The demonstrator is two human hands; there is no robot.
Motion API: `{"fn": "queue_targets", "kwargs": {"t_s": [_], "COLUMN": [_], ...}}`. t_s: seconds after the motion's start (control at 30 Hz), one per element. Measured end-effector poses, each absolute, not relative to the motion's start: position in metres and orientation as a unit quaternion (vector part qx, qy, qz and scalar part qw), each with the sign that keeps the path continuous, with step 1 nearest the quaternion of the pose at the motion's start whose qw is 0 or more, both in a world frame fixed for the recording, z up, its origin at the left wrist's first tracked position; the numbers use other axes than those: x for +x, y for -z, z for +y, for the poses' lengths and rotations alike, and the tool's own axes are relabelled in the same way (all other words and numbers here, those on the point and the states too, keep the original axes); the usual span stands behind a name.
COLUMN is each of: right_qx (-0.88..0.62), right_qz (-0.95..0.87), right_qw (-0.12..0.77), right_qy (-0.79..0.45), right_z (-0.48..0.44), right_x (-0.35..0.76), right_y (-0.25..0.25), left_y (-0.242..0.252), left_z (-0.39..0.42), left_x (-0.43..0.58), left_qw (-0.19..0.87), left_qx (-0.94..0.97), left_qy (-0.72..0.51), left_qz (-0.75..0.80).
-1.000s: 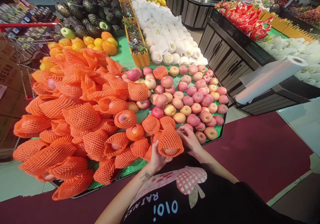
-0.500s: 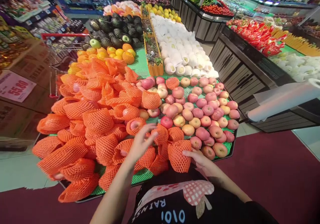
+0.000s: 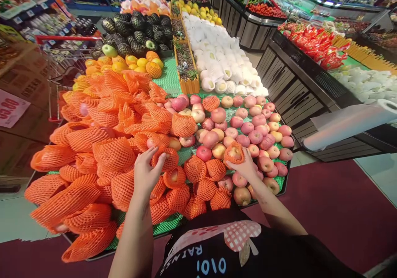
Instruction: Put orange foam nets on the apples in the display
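Note:
In my right hand [image 3: 246, 167] is an apple in an orange foam net [image 3: 234, 152], gripped between thumb and fingers above the bare apples [image 3: 254, 137]. The net's open end shows some of the apple's skin. My left hand [image 3: 147, 169] has thumb and fingers spread, beside another netted apple [image 3: 169, 159] at the edge of the orange pile; whether it touches that one I cannot tell. Between my hands, several netted apples [image 3: 195, 168] sit close together at the front of the green-lined stand.
Left of my hands is a large heap of orange foam nets [image 3: 114, 154], some with fruit inside. White-netted fruit [image 3: 217, 58] and dark-netted melons [image 3: 139, 32] lie farther back. A plastic bag roll [image 3: 350, 123] juts out on the right; a shopping cart [image 3: 70, 40] stands on the left.
My right hand has moved up from the front edge and now holds a netted apple over the bare ones. My left hand has shifted left and its fingers have spread. The view has shifted slightly.

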State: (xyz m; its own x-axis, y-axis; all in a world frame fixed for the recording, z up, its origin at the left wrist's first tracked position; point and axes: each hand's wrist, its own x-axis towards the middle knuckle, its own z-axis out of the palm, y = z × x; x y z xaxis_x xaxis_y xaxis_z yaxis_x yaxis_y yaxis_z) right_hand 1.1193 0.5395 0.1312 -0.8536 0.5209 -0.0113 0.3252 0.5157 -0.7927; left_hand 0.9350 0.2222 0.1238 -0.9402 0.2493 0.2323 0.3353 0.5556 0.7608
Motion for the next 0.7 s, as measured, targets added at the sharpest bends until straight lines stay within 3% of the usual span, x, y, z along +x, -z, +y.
{"fn": "queue_targets", "kwargs": {"t_s": [0.17, 0.3, 0.43, 0.7], "right_qx": [-0.226, -0.194, -0.197, -0.224], "right_qz": [-0.894, -0.909, -0.919, -0.891], "right_qw": [0.152, 0.141, 0.146, 0.254], "right_qy": [-0.356, -0.341, -0.309, -0.304], "right_z": [0.527, 0.521, 0.519, 0.53], "right_x": [1.118, 1.117, 1.123, 1.165], "right_y": [-0.117, -0.111, -0.118, -0.13], "left_y": [-0.122, -0.134, -0.149, -0.161], "left_z": [0.218, 0.233, 0.264, 0.251], "left_x": [0.931, 0.916, 0.894, 0.814], "left_qw": [0.075, 0.14, 0.133, 0.178], "left_qx": [-0.166, -0.188, -0.242, -0.018], "left_qy": [0.461, 0.418, 0.37, 0.369], "left_qz": [-0.869, -0.878, -0.887, -0.912]}}
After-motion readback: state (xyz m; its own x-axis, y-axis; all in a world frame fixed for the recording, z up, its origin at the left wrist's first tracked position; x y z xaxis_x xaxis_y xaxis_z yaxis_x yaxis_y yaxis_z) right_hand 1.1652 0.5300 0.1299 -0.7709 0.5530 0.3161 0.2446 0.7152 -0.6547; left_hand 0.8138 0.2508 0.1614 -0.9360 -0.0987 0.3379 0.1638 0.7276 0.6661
